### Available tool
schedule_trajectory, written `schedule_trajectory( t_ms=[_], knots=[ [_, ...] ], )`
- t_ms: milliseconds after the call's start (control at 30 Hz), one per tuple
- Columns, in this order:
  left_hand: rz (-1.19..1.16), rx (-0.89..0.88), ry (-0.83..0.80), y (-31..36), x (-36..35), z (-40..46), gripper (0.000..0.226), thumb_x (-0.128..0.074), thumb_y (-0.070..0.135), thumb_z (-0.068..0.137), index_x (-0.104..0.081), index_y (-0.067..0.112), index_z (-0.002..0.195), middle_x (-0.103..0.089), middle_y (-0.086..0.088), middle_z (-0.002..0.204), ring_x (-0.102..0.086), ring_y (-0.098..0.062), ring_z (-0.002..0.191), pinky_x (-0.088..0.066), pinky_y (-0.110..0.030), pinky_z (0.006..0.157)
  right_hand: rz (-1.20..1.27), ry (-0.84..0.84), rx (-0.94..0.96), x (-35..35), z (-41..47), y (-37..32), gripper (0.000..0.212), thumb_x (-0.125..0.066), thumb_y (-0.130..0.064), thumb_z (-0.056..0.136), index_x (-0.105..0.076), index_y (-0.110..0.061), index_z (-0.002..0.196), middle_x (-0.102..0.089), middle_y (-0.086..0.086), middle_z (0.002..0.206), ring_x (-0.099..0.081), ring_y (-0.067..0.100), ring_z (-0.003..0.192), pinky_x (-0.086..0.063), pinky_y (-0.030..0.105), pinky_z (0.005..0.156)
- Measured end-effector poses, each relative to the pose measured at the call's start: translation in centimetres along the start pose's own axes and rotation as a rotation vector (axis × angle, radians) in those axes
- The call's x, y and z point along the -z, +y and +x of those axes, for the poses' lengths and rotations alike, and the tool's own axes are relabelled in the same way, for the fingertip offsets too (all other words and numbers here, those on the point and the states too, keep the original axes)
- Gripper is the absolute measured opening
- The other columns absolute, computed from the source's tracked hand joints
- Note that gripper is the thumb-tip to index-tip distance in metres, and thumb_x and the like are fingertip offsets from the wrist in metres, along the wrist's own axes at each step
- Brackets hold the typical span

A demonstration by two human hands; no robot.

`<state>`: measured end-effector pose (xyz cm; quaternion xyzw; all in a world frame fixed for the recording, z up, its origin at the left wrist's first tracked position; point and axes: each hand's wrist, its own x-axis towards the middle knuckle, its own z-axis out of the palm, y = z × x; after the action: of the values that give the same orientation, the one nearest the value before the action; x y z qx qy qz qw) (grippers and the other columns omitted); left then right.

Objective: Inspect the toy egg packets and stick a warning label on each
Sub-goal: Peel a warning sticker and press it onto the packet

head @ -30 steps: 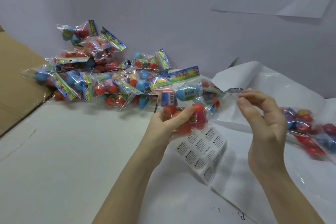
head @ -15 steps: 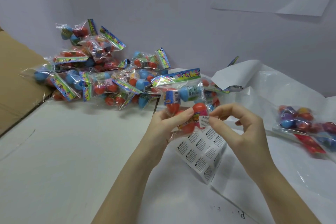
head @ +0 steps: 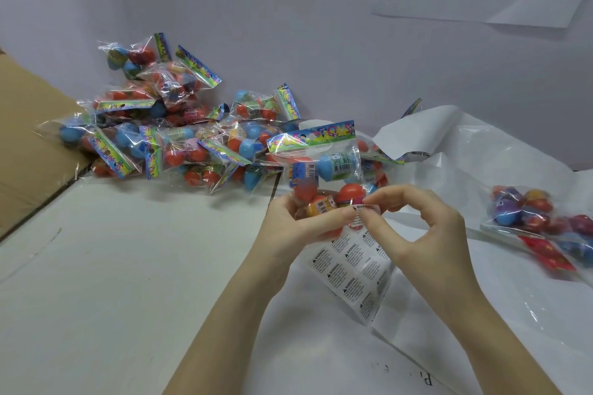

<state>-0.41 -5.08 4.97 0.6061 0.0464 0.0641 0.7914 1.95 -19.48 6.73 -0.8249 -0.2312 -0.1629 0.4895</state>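
- The white tabletop [head: 112, 282] carries a big heap of clear plastic toy egg packets with rainbow header cards [head: 167, 138] against the back wall, and a smaller group of clear packets of purple and red eggs [head: 539, 218] lies well apart at the right.
- The clear packet of red, orange and blue toy eggs [head: 324, 167] is held upright above the table; the left hand [head: 288, 228] grips its lower part, fingers curled round it.
- A white backing sheet of printed warning labels [head: 353, 269] lies just under both hands.
- The right hand [head: 426, 234] pinches 1 small white warning label [head: 361, 213] against the packet.
- Risk, as I judge it: slick, bulging film could leave the label creased or half-lifted if pressed unevenly.
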Motion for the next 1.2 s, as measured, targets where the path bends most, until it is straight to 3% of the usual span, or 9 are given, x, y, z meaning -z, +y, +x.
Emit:
schedule_trajectory(
  t_ms=[100, 167, 333, 433, 600, 800, 900, 1033, 1200],
  knots=[
    [-0.016, -0.02, 0.029, 0.04, -0.08, 0.02, 0.032, -0.08, 0.022, 0.05, -0.075, 0.015, 0.081, -0.074, -0.008, 0.082, -0.07, -0.017, 0.076, -0.053, -0.021, 0.062, 0.077, 0.042, -0.06, 0.0, -0.05, -0.01, 0.018, -0.076, -0.016, 0.071, -0.067, -0.032, 0.069, -0.066, -0.016, 0.07, -0.056, 0.004, 0.072, -0.036, 0.01, 0.077],
    [-0.029, -0.019, 0.023, 0.03, -0.2, -0.05, 0.031, -0.08, 0.022, 0.049, -0.075, 0.015, 0.079, -0.074, -0.006, 0.079, -0.07, -0.015, 0.073, -0.053, -0.021, 0.061, 0.108, 0.097, -0.1, -0.06, 0.01, -0.09, 0.013, -0.078, -0.022, 0.069, -0.07, -0.031, 0.074, -0.065, -0.011, 0.079, -0.058, 0.006, 0.069, -0.035, 0.002, 0.067],
    [-0.046, -0.053, -0.016, 0.23, -0.34, -0.28, 0.02, -0.079, 0.009, 0.059, -0.076, 0.02, 0.075, -0.073, 0.0, 0.071, -0.069, -0.01, 0.066, -0.051, -0.017, 0.057, 0.32, 0.033, -0.313, -0.1, 0.45, 0.1, 0.056, -0.072, -0.051, 0.046, -0.059, -0.038, 0.099, -0.063, -0.013, 0.097, -0.063, 0.007, 0.078, -0.046, 0.014, 0.07],
    [-0.045, -0.077, -0.028, 0.4, -0.34, -0.4, 0.019, -0.075, 0.01, 0.06, -0.076, 0.019, 0.076, -0.073, -0.002, 0.073, -0.069, -0.012, 0.068, -0.051, -0.018, 0.057, 0.591, -0.153, -0.39, 0.09, 0.58, 0.15, 0.041, -0.072, -0.044, 0.047, -0.074, -0.022, 0.081, -0.072, -0.004, 0.076, -0.065, 0.005, 0.07, -0.048, 0.014, 0.065],
    [-0.033, -0.09, -0.027, 0.53, -0.34, -0.42, 0.022, -0.074, 0.008, 0.057, -0.076, 0.02, 0.075, -0.074, -0.003, 0.075, -0.069, -0.013, 0.069, -0.051, -0.019, 0.056, 0.78, -0.277, -0.493, 0.35, 0.64, 0.65, 0.028, -0.066, -0.035, 0.057, -0.076, -0.011, 0.068, -0.072, 0.006, 0.071, -0.064, 0.012, 0.065, -0.05, 0.017, 0.059],
    [-0.058, -0.067, 0.002, 0.58, -0.31, -0.42, 0.024, -0.074, 0.009, 0.057, -0.074, 0.015, 0.08, -0.074, -0.009, 0.081, -0.07, -0.02, 0.073, -0.053, -0.023, 0.059, 0.733, -0.246, -0.404, 0.28, 0.65, 0.16, 0.042, -0.058, -0.055, 0.064, -0.077, -0.018, 0.073, -0.073, 0.005, 0.073, -0.066, 0.01, 0.064, -0.05, 0.017, 0.055],
    [-0.044, -0.071, -0.005, 0.67, -0.27, -0.41, 0.023, -0.074, 0.01, 0.059, -0.074, 0.013, 0.082, -0.073, -0.009, 0.08, -0.069, -0.02, 0.073, -0.053, -0.023, 0.06, 0.675, -0.193, -0.315, 0.03, 0.43, 0.0, 0.028, -0.07, -0.039, 0.055, -0.076, -0.021, 0.075, -0.073, 0.001, 0.071, -0.066, 0.008, 0.062, -0.049, 0.015, 0.055],
    [-0.036, -0.072, -0.016, 0.67, -0.29, -0.44, 0.02, -0.074, 0.01, 0.058, -0.076, 0.018, 0.076, -0.072, -0.006, 0.076, -0.068, -0.017, 0.07, -0.052, -0.022, 0.058, 0.722, -0.235, -0.351, 0.03, 0.5, 0.36, 0.018, -0.066, -0.032, 0.058, -0.076, -0.025, 0.069, -0.072, 0.0, 0.067, -0.065, 0.007, 0.061, -0.05, 0.015, 0.057],
    [-0.008, -0.045, 0.007, 0.45, 0.02, -0.16, 0.026, -0.076, 0.013, 0.057, -0.074, 0.014, 0.082, -0.074, -0.006, 0.08, -0.069, -0.017, 0.073, -0.053, -0.022, 0.059, 0.783, -0.287, -0.434, 0.06, 0.89, 0.75, 0.031, -0.059, -0.039, 0.067, -0.077, -0.016, 0.076, -0.072, 0.005, 0.071, -0.067, 0.012, 0.061, -0.052, 0.019, 0.055]
  ],
)
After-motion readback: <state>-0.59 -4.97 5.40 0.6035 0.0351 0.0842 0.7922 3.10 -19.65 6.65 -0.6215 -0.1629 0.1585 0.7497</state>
